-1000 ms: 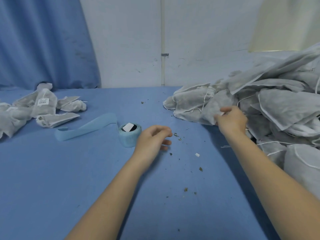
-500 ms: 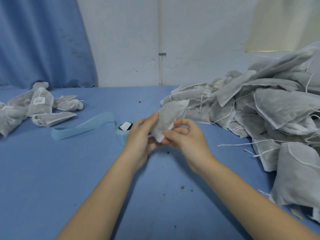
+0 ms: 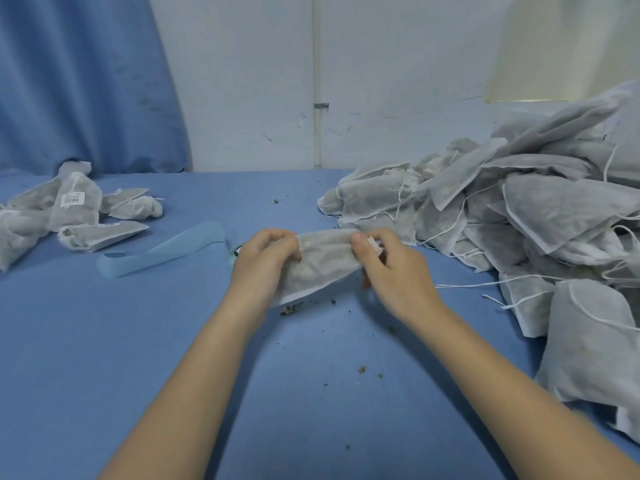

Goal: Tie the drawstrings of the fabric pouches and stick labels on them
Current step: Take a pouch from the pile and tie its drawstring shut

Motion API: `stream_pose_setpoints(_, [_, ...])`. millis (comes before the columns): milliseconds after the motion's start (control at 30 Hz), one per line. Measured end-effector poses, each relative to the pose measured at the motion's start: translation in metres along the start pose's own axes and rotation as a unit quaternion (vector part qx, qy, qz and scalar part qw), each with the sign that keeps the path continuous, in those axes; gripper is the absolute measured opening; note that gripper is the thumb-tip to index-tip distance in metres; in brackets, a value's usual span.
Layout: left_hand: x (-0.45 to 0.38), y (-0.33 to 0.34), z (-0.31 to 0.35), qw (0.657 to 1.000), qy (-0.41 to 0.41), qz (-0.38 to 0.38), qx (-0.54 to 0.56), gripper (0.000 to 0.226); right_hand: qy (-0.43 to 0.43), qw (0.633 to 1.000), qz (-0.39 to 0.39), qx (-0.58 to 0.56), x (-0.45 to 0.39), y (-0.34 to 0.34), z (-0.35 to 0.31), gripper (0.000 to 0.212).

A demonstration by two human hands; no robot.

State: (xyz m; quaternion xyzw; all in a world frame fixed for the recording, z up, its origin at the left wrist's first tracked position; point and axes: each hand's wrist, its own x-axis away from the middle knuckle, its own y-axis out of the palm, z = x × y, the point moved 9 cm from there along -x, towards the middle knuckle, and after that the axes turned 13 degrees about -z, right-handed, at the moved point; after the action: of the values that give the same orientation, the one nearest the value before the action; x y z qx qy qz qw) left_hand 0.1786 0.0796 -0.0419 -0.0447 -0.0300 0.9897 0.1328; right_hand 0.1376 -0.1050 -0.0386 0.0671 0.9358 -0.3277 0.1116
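Mid-frame, both hands grip 1 pouch: left hand curled round its end, right hand pinching the other.

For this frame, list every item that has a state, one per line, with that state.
Left hand: gripping the held pouch's left end.
Right hand: pinching its right end.
Held grey fabric pouch: filled, lying sideways above the table, no label visible.
Big heap of grey pouches: unlabelled, strings loose.
Small group of pouches: at least one white label visible.
Light blue label roll: partly unrolled.
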Motion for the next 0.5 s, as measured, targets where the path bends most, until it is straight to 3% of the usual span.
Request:
stream_pose_setpoints(133, [0.005,0.000,0.005,0.996,0.014,0.017,-0.083,0.005,0.018,0.998,0.064,0.016,-0.002,-0.018,0.006,0.042])
stream_pose_setpoints(233, [0.006,0.011,0.012,0.975,0.051,0.011,-0.216,0.010,0.016,0.998,0.053,0.009,-0.004,-0.019,0.002,0.024])
stream_pose_setpoints(267, [0.008,0.017,0.015,0.959,0.060,0.007,-0.277,0.019,0.009,0.999,0.039,-0.008,-0.004,-0.017,0.001,0.015])
stream_pose_setpoints(333, [0.017,0.040,0.026,0.909,0.115,-0.009,-0.402,0.057,-0.016,0.998,0.002,-0.060,-0.004,-0.008,-0.003,0.016])
stream_pose_setpoints(400, [0.027,0.069,0.030,0.894,0.173,-0.075,-0.407,0.075,-0.050,0.992,-0.034,-0.107,-0.002,0.001,-0.011,0.015])
stream_pose_setpoints(500, [0.026,0.085,0.013,0.921,0.149,-0.155,-0.324,0.056,-0.062,0.981,-0.058,-0.174,0.000,0.007,-0.016,0.012])
